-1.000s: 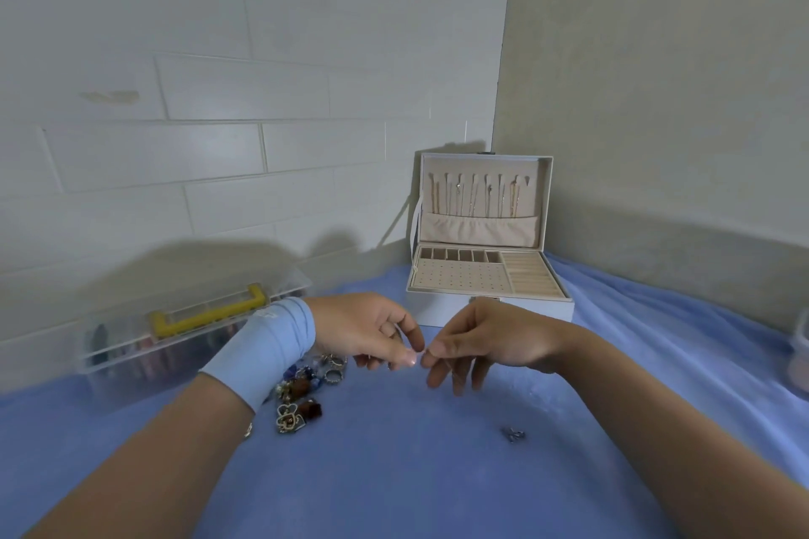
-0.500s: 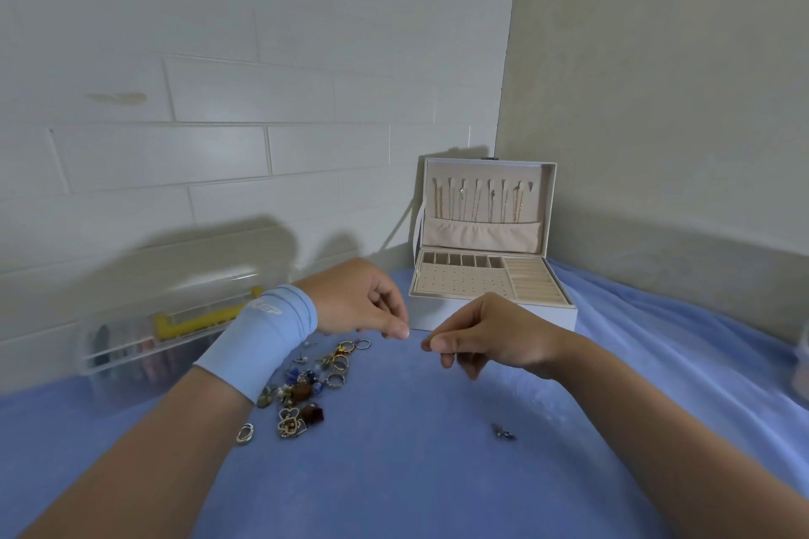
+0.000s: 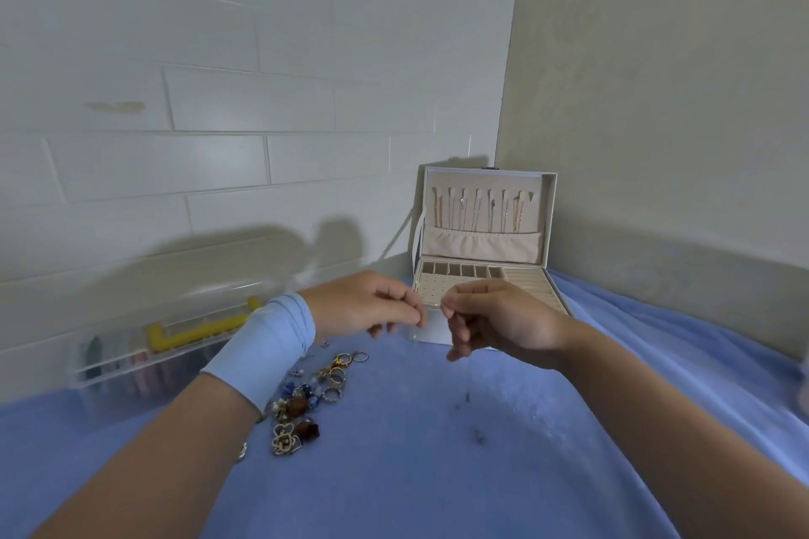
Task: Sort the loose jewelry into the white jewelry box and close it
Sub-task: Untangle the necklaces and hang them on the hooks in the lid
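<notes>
Over in the corner where the two walls meet, the white jewelry box (image 3: 549, 228) stands open on the bench, its lid upright against the wall. Inside the lid a row of thin necklaces (image 3: 477, 210) hangs from hooks, their lower ends tucked into a gathered cream pocket (image 3: 481, 245). The base holds a line of small square compartments (image 3: 459, 270) along the back, a perforated panel (image 3: 431, 287) in front of them on the left, and ridged ring rolls (image 3: 532, 282) on the right. Whatever lies in those compartments is too small to make out.

Both hands are raised just in front of the box. The left hand (image 3: 372, 304), with a pale blue wristband (image 3: 267, 346) on its wrist, has its fingers curled and thumb drawn to forefinger. The right hand (image 3: 494, 319) is curled the same way, and the fingertips of the two nearly meet. I cannot tell whether either is pinching anything.

Below the left wrist, the loose jewelry (image 3: 315, 394) lies in a heap on the blue cloth (image 3: 416, 473): rings, blue beads, brown stones and a gold openwork piece. One small dark piece (image 3: 479, 435) lies apart to the right of the heap.

Against the left wall sits a clear plastic case (image 3: 131, 363) with a yellow handle (image 3: 192, 330). Blurred pink and dark green shapes show through its side.
</notes>
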{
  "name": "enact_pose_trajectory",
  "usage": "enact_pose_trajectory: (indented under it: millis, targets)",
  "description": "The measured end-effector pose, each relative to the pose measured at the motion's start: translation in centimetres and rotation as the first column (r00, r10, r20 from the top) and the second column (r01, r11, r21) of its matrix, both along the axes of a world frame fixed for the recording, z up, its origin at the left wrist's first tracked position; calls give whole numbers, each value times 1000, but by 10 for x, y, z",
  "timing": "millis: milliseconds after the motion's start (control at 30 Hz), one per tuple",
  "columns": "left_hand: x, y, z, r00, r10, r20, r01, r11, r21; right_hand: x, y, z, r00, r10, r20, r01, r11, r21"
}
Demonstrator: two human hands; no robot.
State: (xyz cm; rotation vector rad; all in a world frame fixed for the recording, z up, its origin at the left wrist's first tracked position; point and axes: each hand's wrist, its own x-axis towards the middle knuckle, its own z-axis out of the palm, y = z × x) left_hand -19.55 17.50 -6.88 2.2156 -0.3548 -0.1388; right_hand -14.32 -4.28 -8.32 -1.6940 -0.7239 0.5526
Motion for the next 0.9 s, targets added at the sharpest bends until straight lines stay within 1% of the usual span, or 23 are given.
enact_pose_trajectory:
  millis: [33,67,133,200,233,267,300,467,600,700,800,900]
  targets:
    - [5,-3,0,1000,-12,-19,8,986,-168,3,-2,6,999,19,-40,-18,999,27]
    - [11,-6,1,999,-36,-40,21,945,-326,7,-3,12,997,31,-72,-28,998,52]
    - [23,-12,4,991,-107,-77,45,826,-563,14,-5,25,993,32,-115,-21,995,95]
    - [37,-20,11,981,-170,-95,54,706,-706,25,-9,38,993,13,-121,3,991,130]
    - [44,-24,16,977,-185,-101,48,664,-746,32,-11,44,993,-3,-115,20,990,141]
    - [52,-28,22,977,-183,-108,35,642,-766,39,-14,50,995,-21,-102,36,988,149]
    - [60,-33,28,979,-167,-114,19,638,-770,46,-17,56,996,-40,-83,53,987,154]
    - [105,-53,58,994,-53,-100,-35,696,-717,81,-34,81,988,-149,31,143,977,161]
    - [139,-73,71,999,32,-27,-42,806,-590,111,-54,92,957,-252,146,230,961,154]
    - [163,-90,71,992,107,66,-65,886,-460,134,-69,93,926,-333,181,308,940,149]
    - [186,-106,67,973,177,149,-114,927,-358,155,-80,88,858,-463,224,438,886,155]
    - [210,-123,62,944,267,196,-192,923,-335,180,-84,75,739,-617,271,589,787,186]
